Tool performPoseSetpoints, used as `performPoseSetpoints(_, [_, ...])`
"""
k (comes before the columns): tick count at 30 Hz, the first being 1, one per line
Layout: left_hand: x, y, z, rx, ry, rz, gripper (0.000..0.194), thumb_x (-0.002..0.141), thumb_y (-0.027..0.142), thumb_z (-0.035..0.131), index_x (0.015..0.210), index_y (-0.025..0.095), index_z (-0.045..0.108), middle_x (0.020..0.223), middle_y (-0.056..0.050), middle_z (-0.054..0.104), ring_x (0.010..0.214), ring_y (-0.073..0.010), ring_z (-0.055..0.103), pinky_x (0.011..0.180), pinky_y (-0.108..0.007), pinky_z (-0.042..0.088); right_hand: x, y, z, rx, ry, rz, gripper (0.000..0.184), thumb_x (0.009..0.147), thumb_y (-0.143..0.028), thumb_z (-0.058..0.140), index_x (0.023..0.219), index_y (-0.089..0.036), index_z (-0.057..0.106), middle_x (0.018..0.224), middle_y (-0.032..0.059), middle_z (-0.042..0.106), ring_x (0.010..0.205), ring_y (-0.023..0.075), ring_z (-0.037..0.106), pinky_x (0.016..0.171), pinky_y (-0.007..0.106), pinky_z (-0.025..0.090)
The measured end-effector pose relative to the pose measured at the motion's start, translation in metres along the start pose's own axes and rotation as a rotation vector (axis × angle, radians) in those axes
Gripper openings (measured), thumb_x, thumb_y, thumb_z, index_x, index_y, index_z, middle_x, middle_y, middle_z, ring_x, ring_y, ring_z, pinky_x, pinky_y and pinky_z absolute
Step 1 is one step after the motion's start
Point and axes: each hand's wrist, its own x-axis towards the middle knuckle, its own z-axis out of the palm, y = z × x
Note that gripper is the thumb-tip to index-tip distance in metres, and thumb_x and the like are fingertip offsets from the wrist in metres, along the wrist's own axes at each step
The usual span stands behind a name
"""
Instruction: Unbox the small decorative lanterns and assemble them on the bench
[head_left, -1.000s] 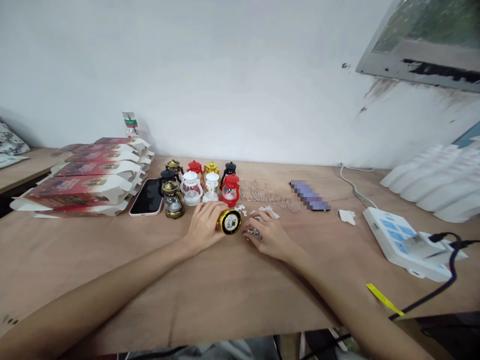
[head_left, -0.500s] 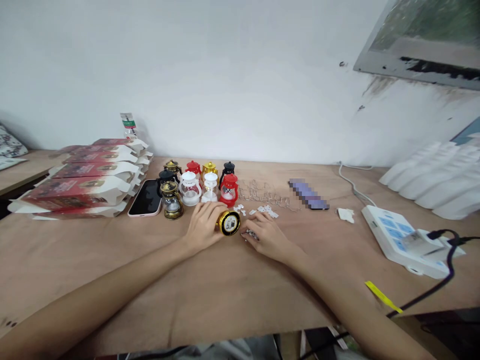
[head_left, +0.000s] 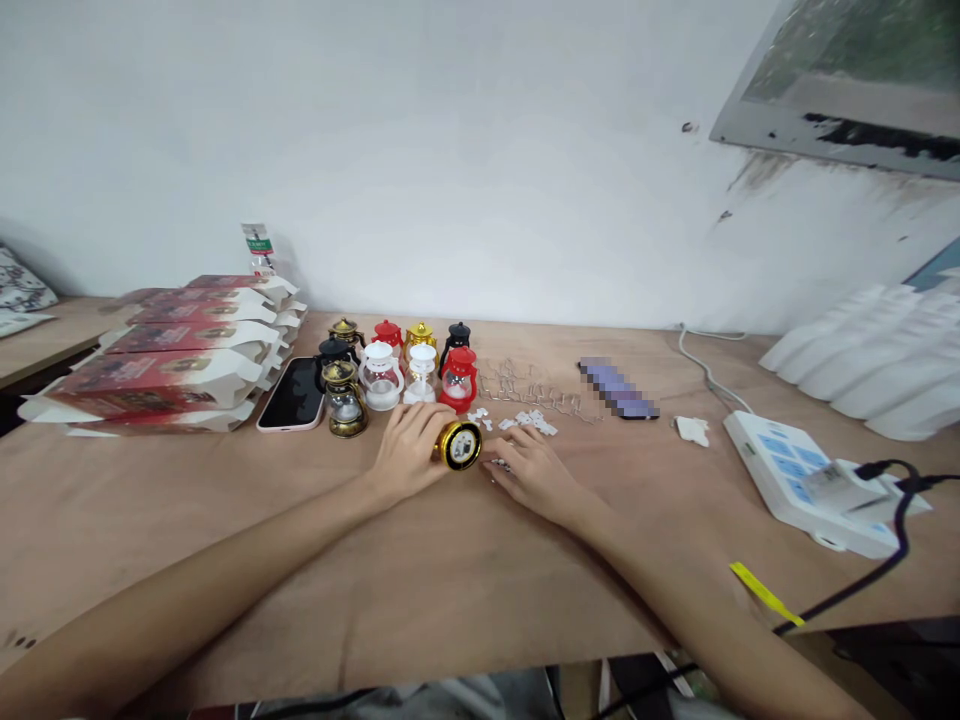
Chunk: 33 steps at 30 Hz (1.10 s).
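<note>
My left hand (head_left: 409, 448) is wrapped round a gold miniature lantern (head_left: 460, 446) lying on its side, its round black-rimmed base facing me. White and metallic parts show inside the base. Just right of it, my right hand (head_left: 534, 465) rests low with fingers bent and drawn together over a little heap of small silvery pieces (head_left: 500, 464). Its fingertips are partly hidden, so what they pinch is too small to tell. Small white tabs (head_left: 531, 421) lie beyond that hand. Upright behind my left hand stand several more lanterns, among them a red one (head_left: 458, 380) and a white one (head_left: 381, 378).
Thin bent wire handles (head_left: 529, 388) lie behind the tabs. A black-screened phone (head_left: 292, 394) and stacked red cartons (head_left: 157, 380) are at left. To the right are a blurred purple phone (head_left: 616, 388), a white power strip (head_left: 772, 470) with cables, and a yellow strip (head_left: 765, 592).
Both hands stay in nearly the same place. The fingers of my right hand have shifted slightly over the small silvery pieces; the lantern is still in my left hand.
</note>
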Motion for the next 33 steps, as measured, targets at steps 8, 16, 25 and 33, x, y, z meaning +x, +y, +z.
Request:
performPoseSetpoints(8, [0.0,-0.001,0.003,0.022,-0.021,-0.009,0.023,0.079,0.03,0.055,0.097,0.017,0.052,0.099,-0.008,0.065,0.089,-0.0225,0.057,0.076,-0.034,0.034,0.003,-0.018,-0.01,0.235,0.436,0.142,0.025,0.082,-0.008,0.057,0.1,-0.025,0.052,0.08,0.0017,0.064,0.076,0.0157,0.059,0.065,0.03,0.05])
performPoseSetpoints(16, [-0.001,0.003,0.003,0.039,-0.062,0.083,0.024,0.084,0.033,0.049,0.099,0.016,0.053,0.101,-0.009,0.065,0.09,-0.0224,0.057,0.078,-0.035,0.034,0.002,-0.032,0.005,0.276,0.435,0.125,0.023,0.08,-0.009,0.059,0.097,-0.024,0.056,0.076,0.0024,0.065,0.074,0.0161,0.059,0.064,0.03,0.05])
performPoseSetpoints(25, [-0.001,0.001,0.003,-0.005,-0.055,0.03,0.026,0.081,0.036,0.054,0.099,0.016,0.053,0.1,-0.009,0.065,0.09,-0.023,0.058,0.077,-0.035,0.034,0.008,-0.026,-0.004,0.239,0.498,0.133,0.02,0.08,-0.009,0.059,0.092,-0.023,0.053,0.074,0.0018,0.064,0.069,0.0164,0.059,0.064,0.032,0.049])
performPoseSetpoints(33, [-0.002,-0.003,0.003,-0.021,-0.036,-0.039,0.028,0.077,0.029,0.058,0.101,0.017,0.05,0.101,-0.008,0.064,0.093,-0.0237,0.058,0.076,-0.035,0.035,0.002,0.007,-0.031,0.237,-0.267,0.074,0.017,0.076,-0.006,0.057,0.085,-0.021,0.057,0.083,0.0041,0.059,0.079,0.0179,0.056,0.069,0.032,0.046])
